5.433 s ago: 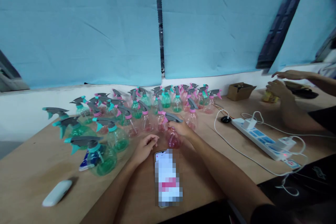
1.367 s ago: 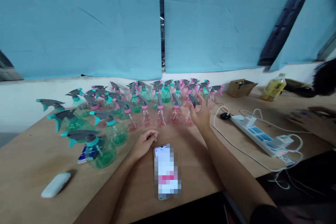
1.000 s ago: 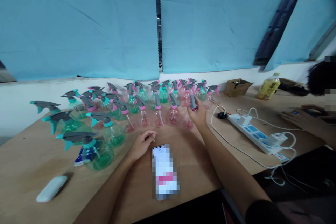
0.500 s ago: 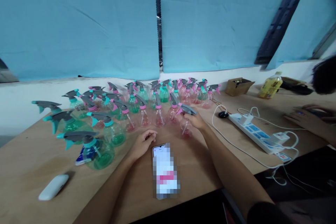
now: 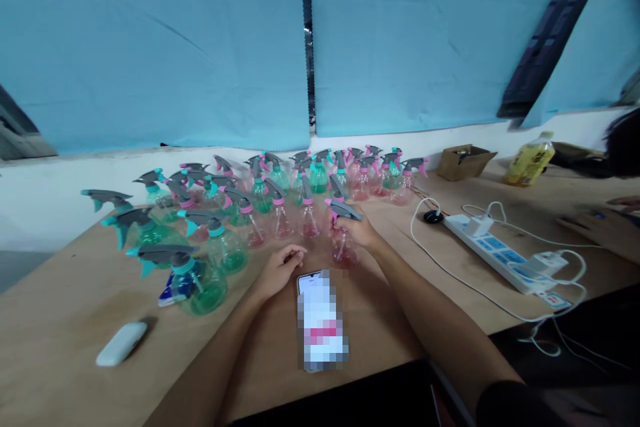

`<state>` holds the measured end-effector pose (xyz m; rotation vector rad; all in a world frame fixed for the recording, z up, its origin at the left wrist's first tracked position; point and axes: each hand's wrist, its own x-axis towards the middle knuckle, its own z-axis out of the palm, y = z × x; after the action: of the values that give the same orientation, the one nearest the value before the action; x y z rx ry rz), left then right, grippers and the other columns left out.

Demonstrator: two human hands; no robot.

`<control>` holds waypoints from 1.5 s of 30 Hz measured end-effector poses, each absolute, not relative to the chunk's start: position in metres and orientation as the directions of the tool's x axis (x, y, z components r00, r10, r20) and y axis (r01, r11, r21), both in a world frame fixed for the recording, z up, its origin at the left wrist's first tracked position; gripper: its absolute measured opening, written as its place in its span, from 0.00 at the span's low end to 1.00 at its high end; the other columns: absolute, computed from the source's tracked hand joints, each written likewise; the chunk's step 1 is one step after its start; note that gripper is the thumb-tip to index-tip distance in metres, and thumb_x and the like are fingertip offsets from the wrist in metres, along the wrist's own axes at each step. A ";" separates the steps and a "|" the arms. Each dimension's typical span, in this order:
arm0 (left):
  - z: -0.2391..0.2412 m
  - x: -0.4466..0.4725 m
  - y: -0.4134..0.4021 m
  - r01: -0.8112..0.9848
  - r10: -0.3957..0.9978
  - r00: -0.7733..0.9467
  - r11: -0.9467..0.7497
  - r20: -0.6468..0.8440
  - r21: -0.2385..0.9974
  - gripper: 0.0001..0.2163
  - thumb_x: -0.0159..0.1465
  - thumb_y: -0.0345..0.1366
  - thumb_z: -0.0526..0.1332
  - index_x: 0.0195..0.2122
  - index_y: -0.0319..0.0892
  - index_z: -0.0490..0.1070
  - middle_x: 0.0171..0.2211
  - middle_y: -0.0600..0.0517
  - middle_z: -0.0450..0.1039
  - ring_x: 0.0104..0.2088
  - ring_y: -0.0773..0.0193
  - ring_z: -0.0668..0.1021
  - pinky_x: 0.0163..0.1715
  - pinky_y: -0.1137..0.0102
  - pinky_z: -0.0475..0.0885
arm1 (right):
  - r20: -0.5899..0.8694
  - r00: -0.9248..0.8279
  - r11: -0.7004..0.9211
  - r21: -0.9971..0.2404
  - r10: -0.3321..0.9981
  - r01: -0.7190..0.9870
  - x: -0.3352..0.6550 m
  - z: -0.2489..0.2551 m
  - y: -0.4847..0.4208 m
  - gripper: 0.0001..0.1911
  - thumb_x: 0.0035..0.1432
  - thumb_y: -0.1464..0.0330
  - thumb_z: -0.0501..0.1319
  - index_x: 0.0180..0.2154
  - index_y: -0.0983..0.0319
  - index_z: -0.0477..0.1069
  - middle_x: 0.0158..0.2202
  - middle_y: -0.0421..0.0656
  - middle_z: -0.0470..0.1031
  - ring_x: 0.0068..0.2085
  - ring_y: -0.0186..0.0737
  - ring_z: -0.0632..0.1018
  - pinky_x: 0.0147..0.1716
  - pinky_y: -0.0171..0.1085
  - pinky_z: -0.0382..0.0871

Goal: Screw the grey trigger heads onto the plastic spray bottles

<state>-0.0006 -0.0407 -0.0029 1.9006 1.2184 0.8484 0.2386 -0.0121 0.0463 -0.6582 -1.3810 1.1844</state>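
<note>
My right hand (image 5: 359,232) is wrapped round the neck of a small pink spray bottle (image 5: 343,247) with a grey trigger head, standing on the wooden table (image 5: 60,320) in front of the other bottles. My left hand (image 5: 279,269) rests on the table with its fingers loosely curled, holding nothing, just left of a phone (image 5: 321,320) lying flat. Behind stand several green and pink spray bottles (image 5: 260,203) in rows.
A white oblong object (image 5: 121,343) lies at the front left. A white power strip (image 5: 500,250) with plugs and cables runs along the right. A cardboard box (image 5: 466,161) and a yellow drink bottle (image 5: 530,160) stand at the back right. Another person's hand (image 5: 595,223) rests at the right edge.
My right hand picked a pink bottle from the right end of the row and brought it left and nearer, in front of me. The left hand stayed by the phone.
</note>
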 end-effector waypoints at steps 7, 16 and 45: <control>-0.005 -0.001 -0.041 0.451 0.921 0.355 -0.321 0.163 0.833 0.16 0.65 0.48 0.55 0.43 0.43 0.74 0.29 0.53 0.74 0.32 0.63 0.75 0.36 0.70 0.68 | 0.339 -0.264 0.281 -0.930 0.903 -0.236 0.241 0.042 -0.012 0.15 0.41 0.72 0.58 0.35 0.61 0.75 0.32 0.40 0.77 0.25 0.36 0.76 0.25 0.35 0.69; -0.001 -0.001 -0.043 0.463 0.922 0.357 -0.315 0.151 0.829 0.14 0.66 0.46 0.54 0.43 0.44 0.73 0.29 0.54 0.73 0.34 0.63 0.75 0.38 0.70 0.68 | 0.384 -0.205 0.337 -0.913 0.900 -0.230 0.235 0.048 -0.012 0.08 0.40 0.72 0.57 0.27 0.61 0.72 0.24 0.38 0.73 0.23 0.34 0.73 0.25 0.34 0.68; 0.000 -0.002 -0.044 0.482 0.918 0.366 -0.329 0.154 0.812 0.15 0.66 0.47 0.54 0.42 0.44 0.74 0.30 0.54 0.74 0.33 0.62 0.75 0.36 0.70 0.67 | 0.411 -0.394 0.345 -0.910 0.822 -0.230 0.213 0.048 -0.001 0.13 0.42 0.71 0.56 0.31 0.60 0.76 0.29 0.39 0.77 0.26 0.36 0.75 0.27 0.35 0.68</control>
<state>-0.0020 -0.0437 0.0005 1.9508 1.2094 0.8214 0.2131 -0.0014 0.0477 -0.5511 -1.5688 1.2687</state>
